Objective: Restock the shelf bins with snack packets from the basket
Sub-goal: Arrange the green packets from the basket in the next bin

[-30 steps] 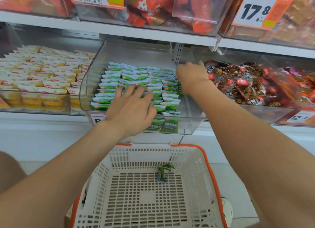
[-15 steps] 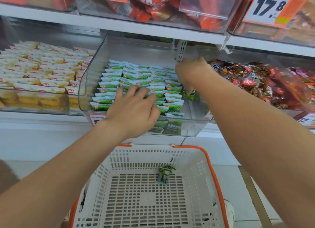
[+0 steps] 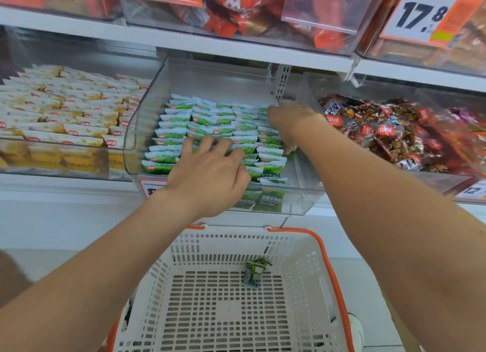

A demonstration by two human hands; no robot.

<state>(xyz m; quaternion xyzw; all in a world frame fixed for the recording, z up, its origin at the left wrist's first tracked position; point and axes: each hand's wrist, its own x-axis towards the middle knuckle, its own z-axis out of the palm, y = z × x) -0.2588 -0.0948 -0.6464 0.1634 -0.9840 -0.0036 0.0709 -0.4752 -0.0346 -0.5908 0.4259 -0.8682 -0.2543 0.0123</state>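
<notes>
One small green packet [image 3: 254, 272] lies on the floor of the basket [image 3: 324, 249], toward its far edge and right of the middle. The other green packets [image 3: 210, 122] stand in overlapping rows inside the clear bin [image 3: 143, 130] on the shelf [image 3: 52, 188]. They fill it from the left wall across, with a bare strip along the right wall.

The left hand [image 3: 207, 175] lies palm down on the front rows, fingers spread and nearly straight, holding nothing. The right hand [image 3: 288, 120] reaches to the rear right of the rows, knuckles up and fingers curled downward. A sliver of green shows by one fingertip, but I cannot tell whether it pinches a packet.

These pouches look light and soft, sealed in slick film that would slide under a flat push, so the rows probably topple easily. The one in the basket is likely best pinched by a crimped end seam or across its flat faces, and gently, since the contents may crush.
</notes>
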